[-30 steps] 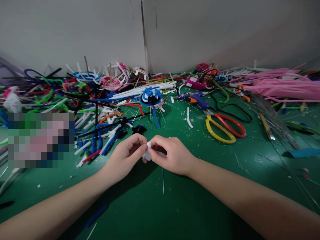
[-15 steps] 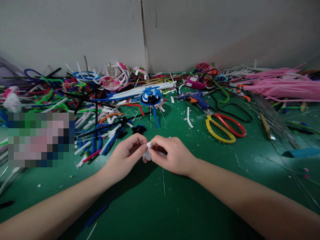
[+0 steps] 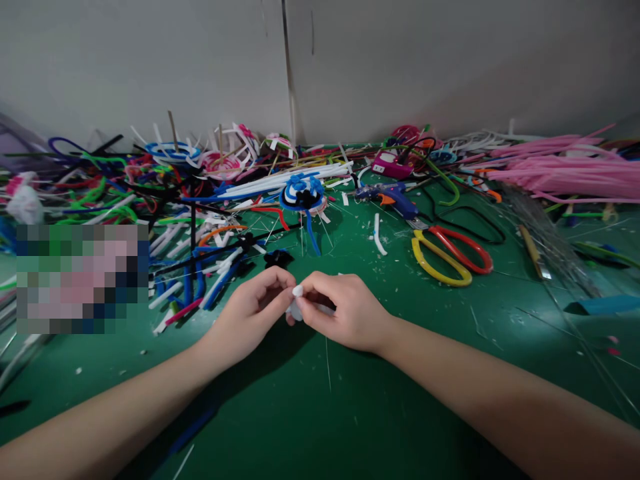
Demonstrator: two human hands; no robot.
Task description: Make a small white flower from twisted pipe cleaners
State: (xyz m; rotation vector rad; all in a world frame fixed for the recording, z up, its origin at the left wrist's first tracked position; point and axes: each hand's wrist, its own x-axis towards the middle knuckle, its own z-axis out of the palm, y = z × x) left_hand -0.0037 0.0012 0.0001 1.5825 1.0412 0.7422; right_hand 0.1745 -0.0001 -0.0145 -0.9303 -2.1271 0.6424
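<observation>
While both hands are meeting near the middle of the green table [image 3: 390, 400], they are pinching a small white piece [image 3: 298, 292].

The left hand [image 3: 257, 303] and the right hand [image 3: 345, 310] are gripping it between bent fingers.

- The head view looks from the wearer's head, forward and down over the green table [image 3: 310, 420].
- It faces the grey wall [image 3: 175, 67], which fills the top of the frame.
- It sits within arm's reach: the left hand [image 3: 257, 307] and right hand [image 3: 345, 310] appear just below the frame's centre.
- The nearest tabletop runs along the bottom edge.
</observation>
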